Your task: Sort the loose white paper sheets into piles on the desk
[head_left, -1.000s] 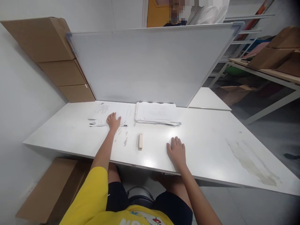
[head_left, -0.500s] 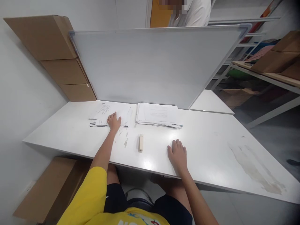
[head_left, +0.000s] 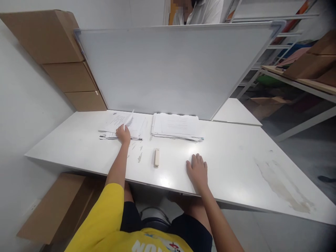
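Note:
My left hand [head_left: 123, 134] is closed on a sheet of paper [head_left: 128, 120], whose right part curls up off the left paper stack [head_left: 111, 125]. Flat on the white table [head_left: 225, 157] lies my right hand [head_left: 198, 170], fingers stretched out and holding nothing. Between the two hands sits a small cream-coloured stapler [head_left: 156, 158], untouched. Beyond it is a second, thicker paper stack [head_left: 181, 126] with printed text on its top sheet, apart from both hands.
A large whiteboard [head_left: 170, 70] stands along the table's back edge. Stacked cardboard boxes [head_left: 65, 52] rise at the back left, and an open box [head_left: 52, 210] lies below the table. Behind the board is a person [head_left: 207, 12]. Shelving stands at the right.
My left hand has gone from lying spread on the left stack to gripping a sheet, which is now bent upward. The right hand stays flat. The view has shifted slightly.

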{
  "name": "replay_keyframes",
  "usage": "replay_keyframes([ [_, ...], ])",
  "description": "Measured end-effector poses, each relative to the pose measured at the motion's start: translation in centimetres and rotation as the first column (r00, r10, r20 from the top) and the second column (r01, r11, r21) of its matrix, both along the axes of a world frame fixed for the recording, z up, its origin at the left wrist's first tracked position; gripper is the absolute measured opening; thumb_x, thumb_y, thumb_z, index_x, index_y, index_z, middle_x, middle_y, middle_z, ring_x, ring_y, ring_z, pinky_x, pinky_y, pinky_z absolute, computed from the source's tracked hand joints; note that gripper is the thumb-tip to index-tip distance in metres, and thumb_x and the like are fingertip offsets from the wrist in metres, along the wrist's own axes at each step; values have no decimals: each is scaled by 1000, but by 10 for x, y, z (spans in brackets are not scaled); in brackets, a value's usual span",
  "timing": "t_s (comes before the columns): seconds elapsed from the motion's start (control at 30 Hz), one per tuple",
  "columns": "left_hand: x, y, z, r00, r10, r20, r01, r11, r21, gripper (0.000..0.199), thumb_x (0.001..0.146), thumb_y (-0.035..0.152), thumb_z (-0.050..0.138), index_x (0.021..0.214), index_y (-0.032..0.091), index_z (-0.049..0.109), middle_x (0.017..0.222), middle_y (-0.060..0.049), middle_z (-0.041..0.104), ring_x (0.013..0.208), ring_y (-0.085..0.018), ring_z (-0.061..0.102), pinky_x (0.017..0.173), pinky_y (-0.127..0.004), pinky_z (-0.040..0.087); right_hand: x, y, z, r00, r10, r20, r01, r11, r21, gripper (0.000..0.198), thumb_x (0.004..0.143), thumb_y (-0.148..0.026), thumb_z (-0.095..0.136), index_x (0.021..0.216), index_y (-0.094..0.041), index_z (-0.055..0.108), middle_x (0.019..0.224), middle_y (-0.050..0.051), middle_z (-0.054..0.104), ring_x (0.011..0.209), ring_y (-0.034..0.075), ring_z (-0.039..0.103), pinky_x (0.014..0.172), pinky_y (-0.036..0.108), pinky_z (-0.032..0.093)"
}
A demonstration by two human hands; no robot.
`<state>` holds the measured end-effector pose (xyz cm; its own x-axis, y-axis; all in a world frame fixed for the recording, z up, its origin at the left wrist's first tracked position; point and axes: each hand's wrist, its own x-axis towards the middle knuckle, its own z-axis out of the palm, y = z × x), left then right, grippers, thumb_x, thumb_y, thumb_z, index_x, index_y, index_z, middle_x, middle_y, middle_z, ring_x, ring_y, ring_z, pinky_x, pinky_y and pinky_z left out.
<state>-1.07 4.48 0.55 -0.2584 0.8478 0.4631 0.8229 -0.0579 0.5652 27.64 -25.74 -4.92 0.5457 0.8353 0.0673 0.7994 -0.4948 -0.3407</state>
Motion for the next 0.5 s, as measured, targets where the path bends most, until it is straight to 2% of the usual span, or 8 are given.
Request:
replay_keyframes([
  [0.07, -2, -14, 1, 999, -16, 51, 13, 999, 52, 38, 97, 28, 36, 122, 13, 60, 120, -16, 64, 118, -28, 52, 104, -42, 39, 1, 1, -2, 1000, 2, -10, -2, 1000, 24, 65, 95, -42, 23, 146, -6, 39, 157, 17, 28, 146, 28, 21, 118, 46, 14],
  [0.13, -4, -40, -2, 991, -105, 85, 94, 988, 123, 35, 96, 27, 38, 116, 12, 62, 116, -16, 65, 115, -26, 54, 103, -39, 40, 4, 1, -3, 1000, 5, -24, -3, 997, 77, 62, 94, -41, 27, 142, -6, 44, 155, 18, 32, 145, 29, 24, 117, 48, 16],
  [0.23, -8, -103, -13, 943, -297, 150, 249, 929, 272, 30, 93, 32, 44, 105, 12, 64, 105, -15, 66, 106, -25, 58, 96, -38, 44, 10, -1, -3, 996, 36, -83, -16, 974, 224, 53, 93, -39, 31, 126, -9, 60, 142, 19, 51, 135, 30, 41, 113, 50, 25],
  [0.3, -10, -154, -13, 896, -385, 220, 297, 890, 347, 29, 92, 36, 48, 99, 14, 64, 97, -12, 66, 97, -23, 60, 90, -36, 47, 12, -2, -1, 987, 88, -136, -41, 948, 317, 49, 92, -39, 33, 115, -12, 66, 129, 18, 62, 124, 29, 51, 108, 47, 33],
  [0.37, -10, -202, -1, 856, -412, 314, 295, 886, 358, 27, 91, 38, 52, 94, 15, 65, 88, -7, 65, 88, -20, 61, 83, -32, 48, 9, -4, 3, 972, 133, -192, -54, 928, 369, 47, 91, -42, 35, 109, -14, 69, 122, 18, 65, 119, 28, 55, 106, 44, 36],
  [0.43, -8, -240, 24, 809, -388, 442, 239, 904, 355, 26, 89, 40, 55, 89, 16, 65, 79, -3, 63, 81, -18, 60, 79, -29, 49, -2, -8, 11, 942, 134, -306, 0, 916, 401, 49, 90, -49, 38, 105, -15, 70, 120, 17, 66, 118, 30, 55, 106, 46, 36],
  [0.5, -1, -265, 57, 689, -377, 619, 190, 918, 347, 27, 87, 43, 57, 89, 17, 65, 78, -1, 63, 84, -18, 62, 80, -28, 49, -19, -18, 23, 835, 186, -517, 73, 895, 439, 55, 87, -59, 42, 110, -16, 68, 119, 16, 67, 117, 31, 56, 105, 47, 38],
])
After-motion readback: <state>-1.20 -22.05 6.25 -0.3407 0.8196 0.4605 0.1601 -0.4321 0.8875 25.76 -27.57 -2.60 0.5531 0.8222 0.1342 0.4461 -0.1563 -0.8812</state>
